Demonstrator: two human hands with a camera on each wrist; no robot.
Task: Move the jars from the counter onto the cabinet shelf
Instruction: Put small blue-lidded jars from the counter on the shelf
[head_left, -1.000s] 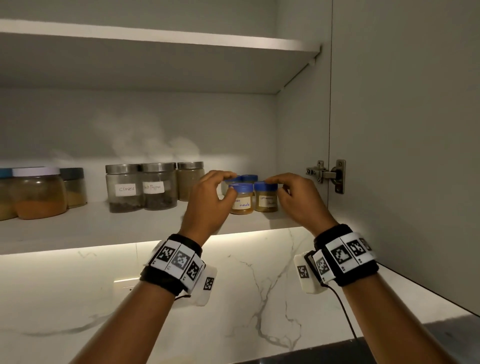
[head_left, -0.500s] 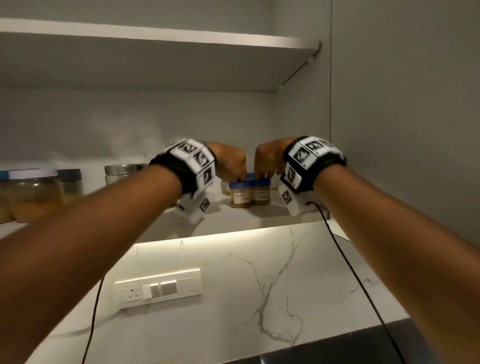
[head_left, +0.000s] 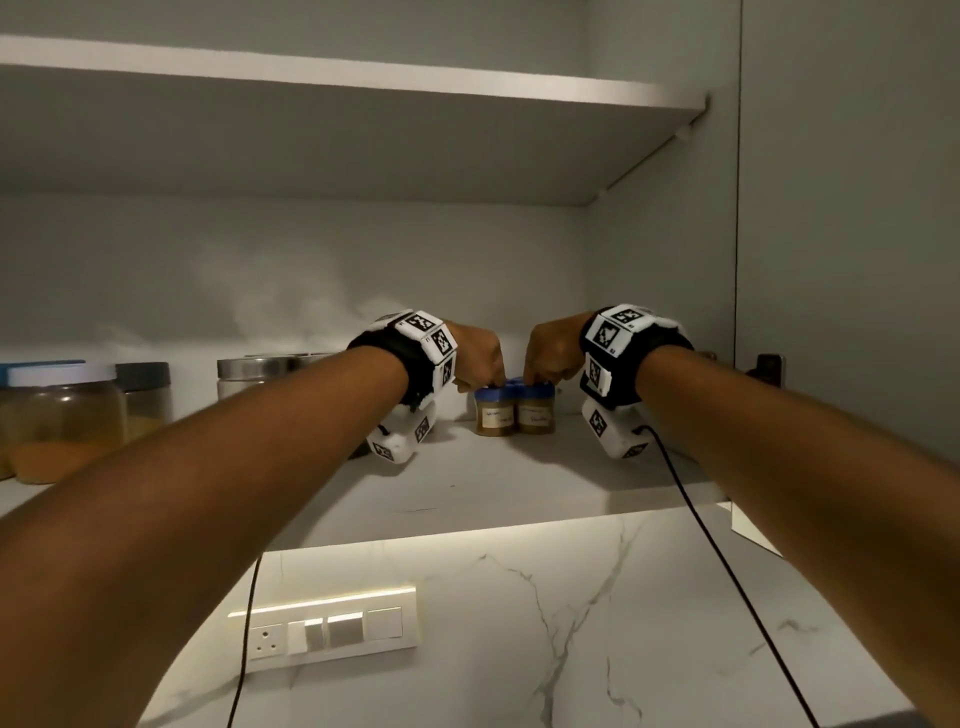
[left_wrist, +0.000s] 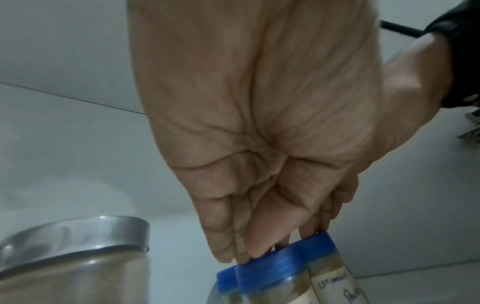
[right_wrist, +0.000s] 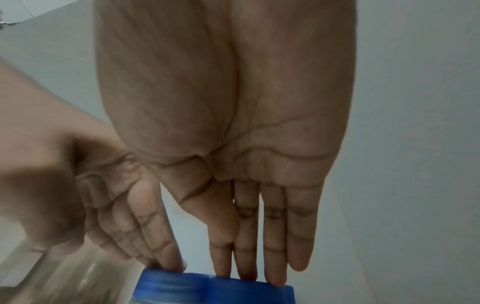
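Note:
Two small blue-lidded spice jars, one on the left and one on the right, stand side by side, deep on the cabinet shelf. More blue lids show just behind them. My left hand reaches in from the left, and its straight fingers touch the top of a blue lid. My right hand mirrors it from the right. Its straight fingers rest on the neighbouring lid. Neither hand wraps around a jar.
Steel-lidded glass jars stand to the left of the small ones, one of them close to my left wrist. Bigger jars sit at the far left. An upper shelf hangs overhead. The cabinet side wall and hinge are on the right.
A second ago my hands held the two jars by their sides at the shelf front. Both arms have reached further in, and the fingers now lie on the lids.

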